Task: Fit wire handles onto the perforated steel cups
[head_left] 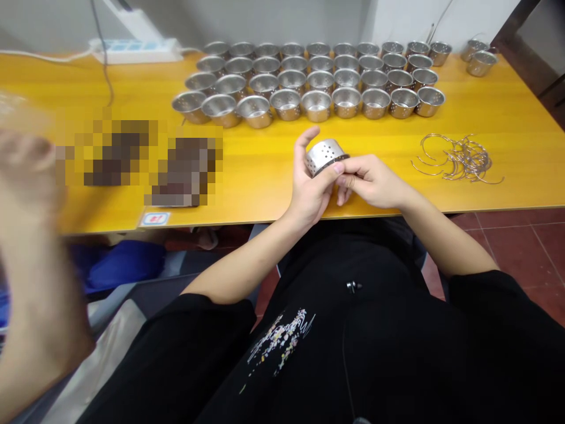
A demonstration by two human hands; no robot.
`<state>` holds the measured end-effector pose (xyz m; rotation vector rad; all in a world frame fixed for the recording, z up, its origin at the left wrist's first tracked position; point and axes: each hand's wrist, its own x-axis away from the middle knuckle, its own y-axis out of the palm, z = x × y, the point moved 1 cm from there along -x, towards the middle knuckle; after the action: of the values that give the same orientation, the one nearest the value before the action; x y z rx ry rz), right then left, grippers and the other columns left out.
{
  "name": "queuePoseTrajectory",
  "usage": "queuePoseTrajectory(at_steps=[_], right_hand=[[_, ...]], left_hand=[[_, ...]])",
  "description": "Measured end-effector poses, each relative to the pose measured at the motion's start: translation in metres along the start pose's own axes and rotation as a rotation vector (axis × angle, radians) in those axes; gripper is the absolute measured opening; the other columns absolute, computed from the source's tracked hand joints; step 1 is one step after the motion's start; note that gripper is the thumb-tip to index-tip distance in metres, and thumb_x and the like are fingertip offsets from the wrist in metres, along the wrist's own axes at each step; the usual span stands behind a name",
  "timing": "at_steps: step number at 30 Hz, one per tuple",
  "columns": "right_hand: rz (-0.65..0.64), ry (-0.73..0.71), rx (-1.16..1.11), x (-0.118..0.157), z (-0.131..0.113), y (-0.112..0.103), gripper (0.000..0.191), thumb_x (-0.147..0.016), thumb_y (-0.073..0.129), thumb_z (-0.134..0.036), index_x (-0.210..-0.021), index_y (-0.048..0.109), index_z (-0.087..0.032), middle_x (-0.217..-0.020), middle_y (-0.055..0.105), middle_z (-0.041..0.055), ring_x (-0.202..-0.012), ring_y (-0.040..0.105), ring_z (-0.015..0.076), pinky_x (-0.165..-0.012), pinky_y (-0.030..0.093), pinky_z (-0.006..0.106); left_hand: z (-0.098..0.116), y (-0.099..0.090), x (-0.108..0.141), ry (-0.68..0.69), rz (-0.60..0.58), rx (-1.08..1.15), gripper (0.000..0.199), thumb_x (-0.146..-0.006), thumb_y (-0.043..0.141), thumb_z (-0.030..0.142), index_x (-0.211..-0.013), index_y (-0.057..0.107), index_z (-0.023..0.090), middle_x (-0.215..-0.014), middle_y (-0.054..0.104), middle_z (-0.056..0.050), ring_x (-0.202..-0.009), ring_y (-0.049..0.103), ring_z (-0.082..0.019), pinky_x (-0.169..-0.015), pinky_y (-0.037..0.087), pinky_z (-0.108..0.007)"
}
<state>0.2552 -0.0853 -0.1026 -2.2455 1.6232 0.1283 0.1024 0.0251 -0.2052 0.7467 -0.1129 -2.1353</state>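
A small perforated metal cup is tilted in front of me, over the near part of the table. My left hand grips it, thumb along its rim and index finger raised beside it. My right hand is pinched at the cup's rim, its fingertips touching my left thumb; whatever is between those fingers is too hidden to name. To the right lies a tangled pile of thin curved metal wires. Several rows of similar metal cups stand upright behind my hands.
Two more cups stand at the far right of the yellow table. A white power strip lies at the back left. Two dark pixelated objects lie left of my hands. Another person's blurred arm is at the far left.
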Motion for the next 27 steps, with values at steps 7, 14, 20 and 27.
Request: queuePoseTrajectory(at_steps=[7,14,20,27], right_hand=[[-0.006,-0.006,-0.016,0.000,0.003,0.001,0.031,-0.130,0.078,-0.038,-0.106,0.079,-0.018,-0.087,0.085,0.0041,-0.077,0.083,0.0169,-0.077,0.071,0.028],[-0.024,0.016,-0.005,0.000,0.003,-0.002,0.039,-0.130,0.082,-0.046,-0.103,0.078,-0.018,-0.086,0.086,0.0051,-0.076,0.082,0.0174,-0.077,0.071,0.029],[-0.038,0.002,-0.016,0.000,0.006,-0.004,0.039,-0.131,0.082,-0.047,-0.106,0.080,-0.017,-0.085,0.086,0.0048,-0.074,0.082,0.0168,-0.075,0.069,0.028],[-0.045,0.019,-0.019,0.001,0.007,-0.004,0.051,-0.131,0.084,-0.063,-0.108,0.079,-0.017,-0.085,0.084,0.0043,-0.075,0.082,0.0171,-0.076,0.070,0.029]], left_hand=[[0.005,0.003,0.000,-0.022,0.026,0.029,0.115,-0.093,0.112,0.082,-0.183,0.048,0.047,-0.146,0.083,-0.008,-0.121,0.091,-0.031,-0.104,0.077,-0.048],[0.022,0.016,0.000,-0.056,0.064,0.044,0.114,-0.085,0.116,0.085,-0.173,0.057,0.044,-0.129,0.082,-0.005,-0.107,0.088,-0.027,-0.095,0.076,-0.044],[0.017,0.014,0.001,-0.052,0.045,0.022,0.118,-0.087,0.114,0.088,-0.179,0.053,0.045,-0.133,0.082,-0.006,-0.116,0.090,-0.030,-0.102,0.077,-0.047],[0.017,0.013,0.002,-0.061,0.044,0.009,0.118,-0.087,0.114,0.089,-0.178,0.052,0.046,-0.136,0.081,-0.006,-0.121,0.090,-0.032,-0.105,0.077,-0.049]])
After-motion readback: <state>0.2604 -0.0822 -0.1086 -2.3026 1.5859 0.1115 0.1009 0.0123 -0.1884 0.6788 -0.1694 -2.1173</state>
